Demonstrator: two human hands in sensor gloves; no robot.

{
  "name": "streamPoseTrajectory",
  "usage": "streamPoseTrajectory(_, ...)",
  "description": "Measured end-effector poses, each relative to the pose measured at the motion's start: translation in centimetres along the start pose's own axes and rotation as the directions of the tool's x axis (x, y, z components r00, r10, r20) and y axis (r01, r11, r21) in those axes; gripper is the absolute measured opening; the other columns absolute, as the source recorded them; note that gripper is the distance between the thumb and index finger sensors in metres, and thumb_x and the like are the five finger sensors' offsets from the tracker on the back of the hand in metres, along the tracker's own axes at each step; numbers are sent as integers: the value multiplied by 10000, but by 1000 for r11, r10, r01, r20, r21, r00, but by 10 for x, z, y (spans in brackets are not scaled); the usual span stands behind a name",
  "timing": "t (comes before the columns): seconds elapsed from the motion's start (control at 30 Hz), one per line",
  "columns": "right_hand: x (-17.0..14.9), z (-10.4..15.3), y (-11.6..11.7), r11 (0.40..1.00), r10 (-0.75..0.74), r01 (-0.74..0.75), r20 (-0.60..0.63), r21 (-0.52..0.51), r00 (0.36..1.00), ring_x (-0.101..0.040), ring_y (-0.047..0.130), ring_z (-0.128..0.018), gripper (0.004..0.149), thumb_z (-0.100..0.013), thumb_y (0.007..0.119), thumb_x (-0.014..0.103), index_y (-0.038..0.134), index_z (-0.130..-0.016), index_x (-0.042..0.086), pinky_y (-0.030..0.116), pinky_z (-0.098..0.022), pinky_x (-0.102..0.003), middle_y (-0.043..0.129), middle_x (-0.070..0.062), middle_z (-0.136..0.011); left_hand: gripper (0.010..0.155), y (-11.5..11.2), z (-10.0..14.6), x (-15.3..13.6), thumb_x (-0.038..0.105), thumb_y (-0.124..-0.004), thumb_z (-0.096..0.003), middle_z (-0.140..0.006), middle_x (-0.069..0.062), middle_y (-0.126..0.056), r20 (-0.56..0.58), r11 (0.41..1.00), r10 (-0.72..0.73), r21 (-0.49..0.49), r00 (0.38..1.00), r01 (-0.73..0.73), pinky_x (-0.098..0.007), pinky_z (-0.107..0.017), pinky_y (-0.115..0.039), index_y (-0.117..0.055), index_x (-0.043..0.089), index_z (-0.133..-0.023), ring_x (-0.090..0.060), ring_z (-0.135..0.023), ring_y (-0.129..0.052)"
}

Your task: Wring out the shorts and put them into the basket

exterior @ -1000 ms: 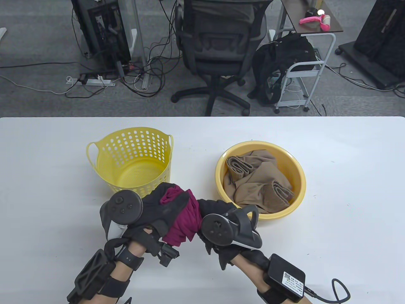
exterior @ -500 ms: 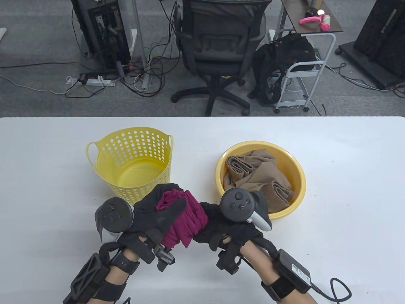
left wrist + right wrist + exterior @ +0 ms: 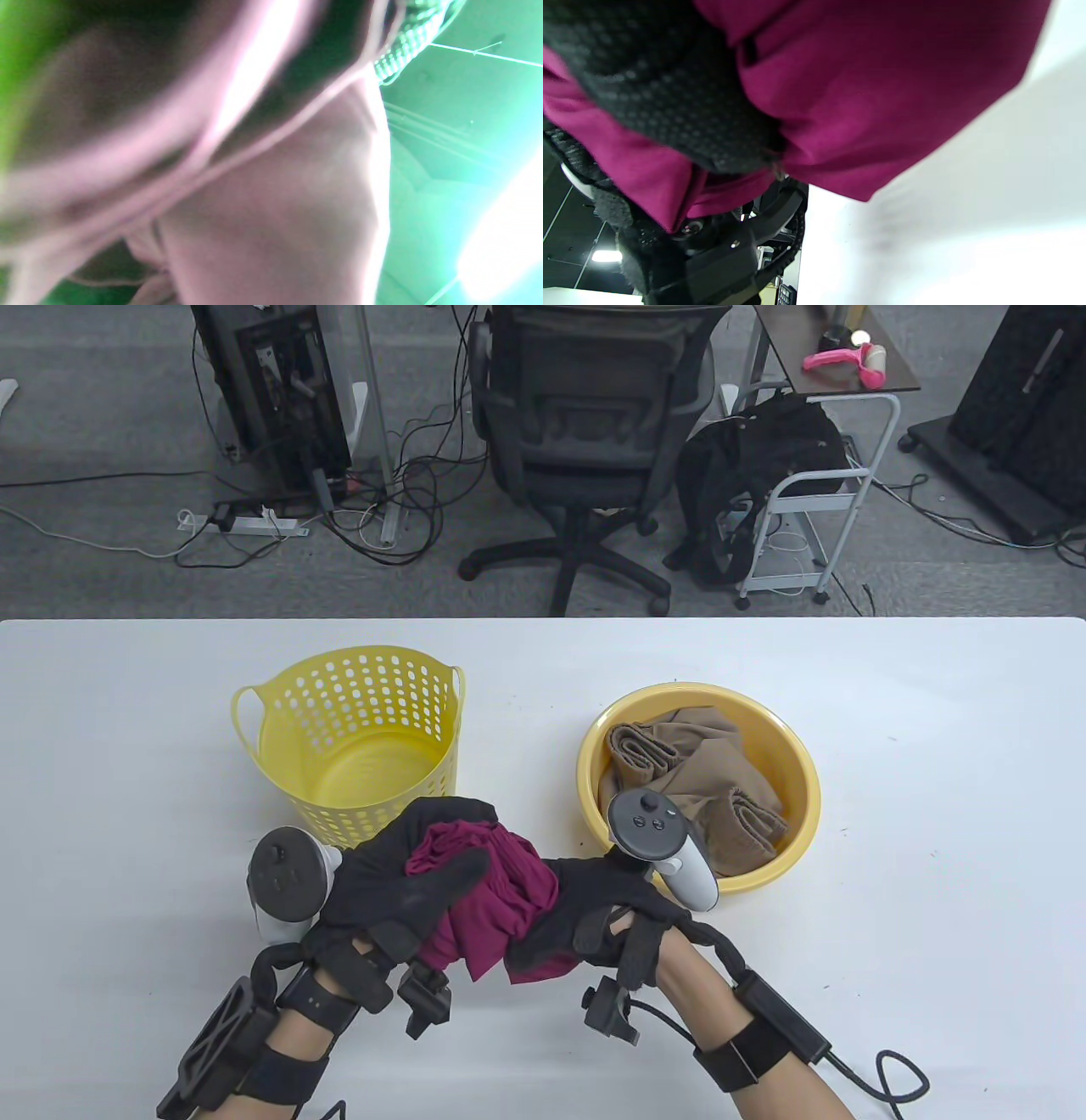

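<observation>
A bunched pair of magenta shorts (image 3: 501,899) is held above the near part of the table, between both gloved hands. My left hand (image 3: 407,874) grips their left end, fingers curled over the top. My right hand (image 3: 594,912) grips the right end from the side. In the right wrist view the magenta shorts (image 3: 882,84) fill the top, with a black gloved finger (image 3: 670,97) wrapped over them. The left wrist view is a blur of fabric. The yellow perforated basket (image 3: 280,704) stands just beyond my left hand, with nothing in it.
A yellow basin (image 3: 797,780) at the centre right holds crumpled brown clothes (image 3: 687,789). The white table (image 3: 933,814) stretches to both sides. Beyond the far edge stand an office chair (image 3: 585,432), a small cart (image 3: 814,492) and floor cables.
My right hand has rolled so its tracker swung from facing me to up near the basin. My left hand turned a little left. The shorts stay gripped between both, now looser.
</observation>
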State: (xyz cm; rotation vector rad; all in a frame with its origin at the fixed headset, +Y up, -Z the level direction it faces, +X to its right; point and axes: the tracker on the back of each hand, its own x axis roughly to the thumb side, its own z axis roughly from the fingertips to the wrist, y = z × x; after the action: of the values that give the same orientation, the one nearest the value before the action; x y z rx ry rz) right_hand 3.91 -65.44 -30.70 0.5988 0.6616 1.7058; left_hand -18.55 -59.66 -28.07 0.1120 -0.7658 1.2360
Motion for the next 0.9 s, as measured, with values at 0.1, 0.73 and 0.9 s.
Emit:
streamPoseTrajectory(0.1,0,0,0,1000,-3,3,0,7,1000,-193,966,-344,670,-344,1074,359,753,-846,52,868,-293,-341,927,-49,-608,512,0,0,0,492,-828,-571,-1001,-149,-793,1,1000,0,-1,1000,0,-580,-670,-760,-629,234,-965,-398,-852,-947)
streamPoseTrajectory(0.73,6,16,-1,983,148,-145,18,-113,989,-438,869,-785,905,-372,1040,475,577,-1037,71,765,-568,-562,731,-206,-962,500,3,-3,8,489,-841,-568,-978,-150,-817,-21,990,-136,25,990,137,-585,-653,-768,-652,231,-953,-396,-824,-964)
streamPoseTrajectory(0.9,10,25,-1,940,295,-287,18,-182,955,-503,757,-890,934,-377,1028,492,550,-1064,77,677,-618,-647,644,-246,-1027,497,6,-3,12,484,-846,-570,-978,-151,-816,-29,976,-216,22,976,217,-590,-652,-764,-655,229,-952,-402,-823,-960)
